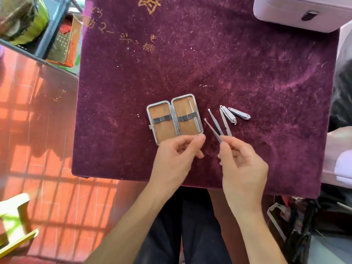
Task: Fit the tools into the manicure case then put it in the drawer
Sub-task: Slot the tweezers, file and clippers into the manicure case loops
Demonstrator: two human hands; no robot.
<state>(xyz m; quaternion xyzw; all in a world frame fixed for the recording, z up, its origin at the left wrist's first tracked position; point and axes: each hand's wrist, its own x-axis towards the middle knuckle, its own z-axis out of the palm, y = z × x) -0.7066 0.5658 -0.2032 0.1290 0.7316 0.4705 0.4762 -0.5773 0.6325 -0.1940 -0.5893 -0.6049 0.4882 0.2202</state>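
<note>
While the right hand (242, 161) pinched a slim probe (211, 129) by its end, the left hand (177, 151) hovered loosely curled, empty, beside the open manicure case (162, 130); best bet was threading it tip-first under the strap (185, 118).

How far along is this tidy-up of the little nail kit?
Early on. Done: one thin tool sits under the strap in the right half of the open case. In hand: the right hand pinches a slim probe; the left hand is by the case's near corner. Left: a second probe, large clipper and small clipper lie on the cloth; the case is not yet closed.
</note>
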